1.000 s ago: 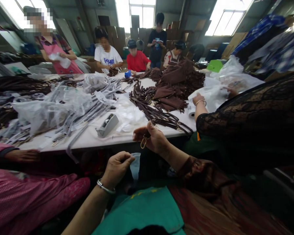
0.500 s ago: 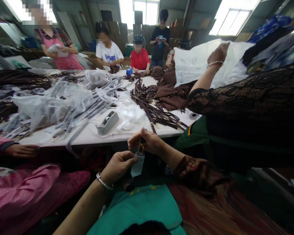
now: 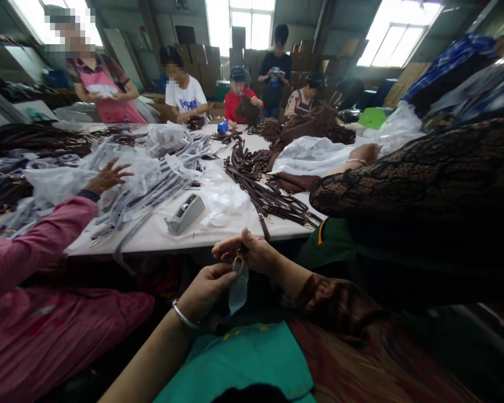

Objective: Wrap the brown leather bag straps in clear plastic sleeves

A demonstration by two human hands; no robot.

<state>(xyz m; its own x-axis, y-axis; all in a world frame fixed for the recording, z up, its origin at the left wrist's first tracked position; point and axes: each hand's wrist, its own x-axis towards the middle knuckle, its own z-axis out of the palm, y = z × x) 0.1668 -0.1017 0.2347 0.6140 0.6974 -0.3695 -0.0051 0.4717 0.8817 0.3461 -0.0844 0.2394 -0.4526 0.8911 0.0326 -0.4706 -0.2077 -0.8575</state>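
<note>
My right hand [image 3: 257,252] is closed round the dark end of a strap, most of it hidden in the fingers. From it hangs a gold metal clasp [image 3: 238,263]. My left hand [image 3: 208,288] pinches a thin, whitish translucent slip [image 3: 238,294] at the clasp, thumb against forefinger. The slip dangles below the clasp; whether it passes through the metal loop I cannot tell. Both hands are just off the table's front edge, above the green apron [image 3: 239,358] on my lap.
On the white table [image 3: 180,238] stand a grey tape dispenser [image 3: 185,214], a heap of brown straps [image 3: 269,190], white film pieces [image 3: 224,198] and grey straps in plastic [image 3: 151,179]. A co-worker's hand [image 3: 109,178] reaches in at left; a lace-sleeved arm [image 3: 395,162] crosses at right.
My left fingers and the slip have come up against the clasp. The left co-worker's arm has reached onto the table. The right co-worker's white plastic sheet has come down onto the pile.
</note>
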